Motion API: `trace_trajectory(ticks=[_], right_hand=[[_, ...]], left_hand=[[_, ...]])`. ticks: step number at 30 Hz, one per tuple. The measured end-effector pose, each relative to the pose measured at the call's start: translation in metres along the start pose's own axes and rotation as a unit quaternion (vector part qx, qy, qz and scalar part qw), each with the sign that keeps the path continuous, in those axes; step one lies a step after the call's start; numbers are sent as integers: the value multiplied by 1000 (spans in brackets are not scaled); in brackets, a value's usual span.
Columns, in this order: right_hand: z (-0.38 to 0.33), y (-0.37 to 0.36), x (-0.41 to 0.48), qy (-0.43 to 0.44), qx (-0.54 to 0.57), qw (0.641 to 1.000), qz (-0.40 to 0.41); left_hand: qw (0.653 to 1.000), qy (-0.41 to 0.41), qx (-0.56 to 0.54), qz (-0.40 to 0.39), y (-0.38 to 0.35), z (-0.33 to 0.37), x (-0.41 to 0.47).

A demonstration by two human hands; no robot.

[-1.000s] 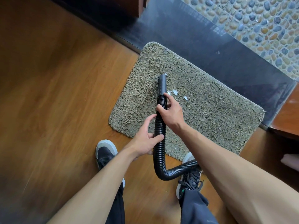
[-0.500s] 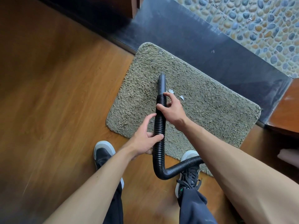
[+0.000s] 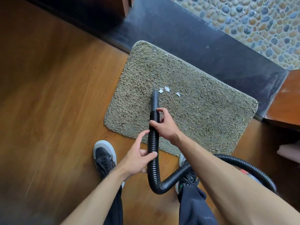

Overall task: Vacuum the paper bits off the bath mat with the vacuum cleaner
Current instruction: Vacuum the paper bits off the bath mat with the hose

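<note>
A shaggy grey-green bath mat [image 3: 203,120] lies on the wooden floor. Three white paper bits [image 3: 167,89] sit near its middle, and one small bit [image 3: 166,54] lies at its far edge. A black ribbed vacuum hose [image 3: 153,143] ends in a smooth nozzle [image 3: 155,99] whose tip touches the mat just left of the bits. My right hand [image 3: 164,125] grips the hose near the nozzle. Lower down, my left hand [image 3: 139,157] holds the hose with its thumb across the ribs and fingers behind.
My two black shoes [image 3: 104,158] stand at the mat's near edge. The hose loops back to the right past my right leg [image 3: 253,168]. A dark stone sill [image 3: 203,38] and pebble floor [image 3: 259,21] lie beyond the mat. A wooden cabinet [image 3: 285,101] stands at right.
The nozzle has pulled back toward me, so its tip now sits beside the paper bits instead of past them. Both hands kept their hold.
</note>
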State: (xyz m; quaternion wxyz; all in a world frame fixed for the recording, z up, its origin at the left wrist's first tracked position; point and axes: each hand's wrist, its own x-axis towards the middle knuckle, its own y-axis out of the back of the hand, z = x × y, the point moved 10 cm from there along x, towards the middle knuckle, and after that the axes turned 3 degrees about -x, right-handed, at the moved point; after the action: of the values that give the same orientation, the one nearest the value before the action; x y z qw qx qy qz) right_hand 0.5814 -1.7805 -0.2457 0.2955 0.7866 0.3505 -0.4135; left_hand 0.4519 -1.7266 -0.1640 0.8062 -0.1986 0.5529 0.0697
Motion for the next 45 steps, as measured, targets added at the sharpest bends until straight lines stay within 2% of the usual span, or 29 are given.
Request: trace_trajectory(ticks=[4, 18, 28, 45], right_hand=[[11, 15, 2, -9, 14, 1000, 27], [7, 16, 5, 13, 30, 999, 35], [21, 41, 4, 12, 33, 996, 78], [14, 30, 0, 6, 25, 999, 41]], left_hand=[[1000, -3, 16, -8, -7, 5, 9], [1000, -3, 18, 0, -4, 4, 13], [999, -3, 39, -26, -24, 12, 23], [999, -3, 51, -16, -21, 11, 15]])
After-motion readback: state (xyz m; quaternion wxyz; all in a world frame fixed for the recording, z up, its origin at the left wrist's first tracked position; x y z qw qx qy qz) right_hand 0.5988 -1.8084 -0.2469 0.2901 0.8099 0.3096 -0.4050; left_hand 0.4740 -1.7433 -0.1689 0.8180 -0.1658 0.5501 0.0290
